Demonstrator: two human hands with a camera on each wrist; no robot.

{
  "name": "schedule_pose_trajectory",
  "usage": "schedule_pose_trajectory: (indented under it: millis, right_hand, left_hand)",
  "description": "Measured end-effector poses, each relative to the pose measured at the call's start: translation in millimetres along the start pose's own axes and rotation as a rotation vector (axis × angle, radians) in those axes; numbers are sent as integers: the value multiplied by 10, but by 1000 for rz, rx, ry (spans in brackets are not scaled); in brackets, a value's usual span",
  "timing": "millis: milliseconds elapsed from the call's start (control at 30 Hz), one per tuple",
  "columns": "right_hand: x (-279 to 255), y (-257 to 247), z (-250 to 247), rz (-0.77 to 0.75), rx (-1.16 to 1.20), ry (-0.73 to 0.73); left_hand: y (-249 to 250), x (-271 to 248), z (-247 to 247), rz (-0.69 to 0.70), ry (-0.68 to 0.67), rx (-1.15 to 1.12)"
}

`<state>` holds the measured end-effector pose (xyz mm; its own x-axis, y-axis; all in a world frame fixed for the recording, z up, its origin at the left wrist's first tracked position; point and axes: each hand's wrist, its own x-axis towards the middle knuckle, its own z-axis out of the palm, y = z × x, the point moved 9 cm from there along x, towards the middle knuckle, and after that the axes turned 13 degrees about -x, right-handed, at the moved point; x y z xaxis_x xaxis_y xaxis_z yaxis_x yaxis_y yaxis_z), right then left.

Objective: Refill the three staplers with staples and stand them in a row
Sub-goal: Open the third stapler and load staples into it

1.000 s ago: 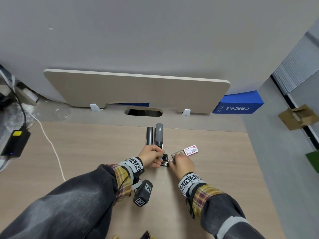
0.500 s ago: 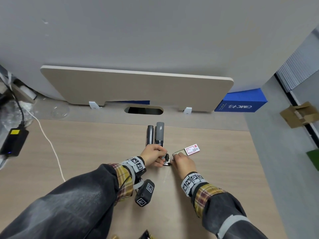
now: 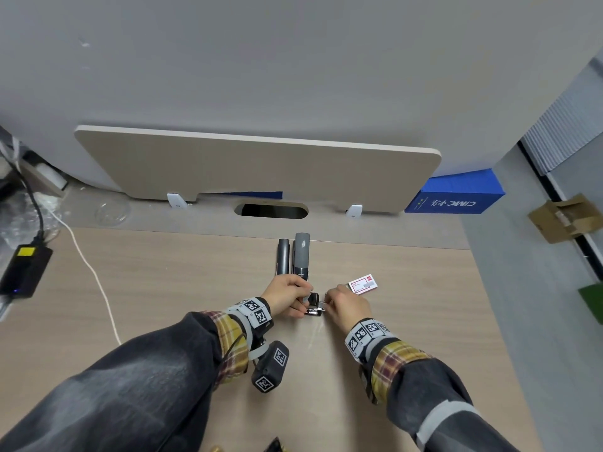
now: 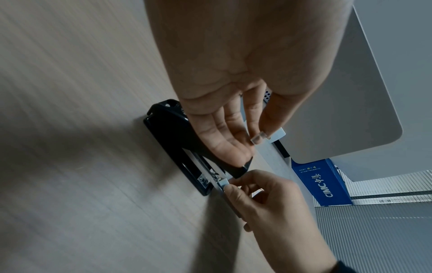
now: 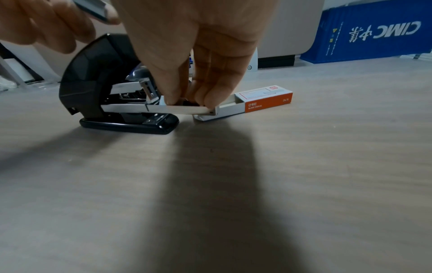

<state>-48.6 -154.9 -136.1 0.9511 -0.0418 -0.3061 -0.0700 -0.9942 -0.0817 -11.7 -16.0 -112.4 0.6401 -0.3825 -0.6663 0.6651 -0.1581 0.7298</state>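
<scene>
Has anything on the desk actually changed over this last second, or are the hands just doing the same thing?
Hardly anything moved. The right hand has crept slightly toward the black stapler, still pinching the staple strip at its open magazine. The left hand keeps holding the stapler's lid up. The two grey staplers and the staple box lie where they were.

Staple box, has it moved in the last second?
No. The staple box lies in the same spot, to the right of the near end of the grey stapler.
</scene>
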Motion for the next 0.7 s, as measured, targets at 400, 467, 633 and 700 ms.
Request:
schedule_pose_trajectory:
  millis: [400,467,633,700]
  right_hand:
    - [46,107,-28,33,196,-36]
    - [42,143,-70,51,258,-41]
    - [42,169,-235,71,516,8]
    - [21,162,-304,97,626,20]
  left_hand:
    - [-5,16,3,-21,10,-36]
    - [14,18,37,-45,9,-79]
    - [78,80,128,-5,14,17]
    - [102,121,156,50,38,81]
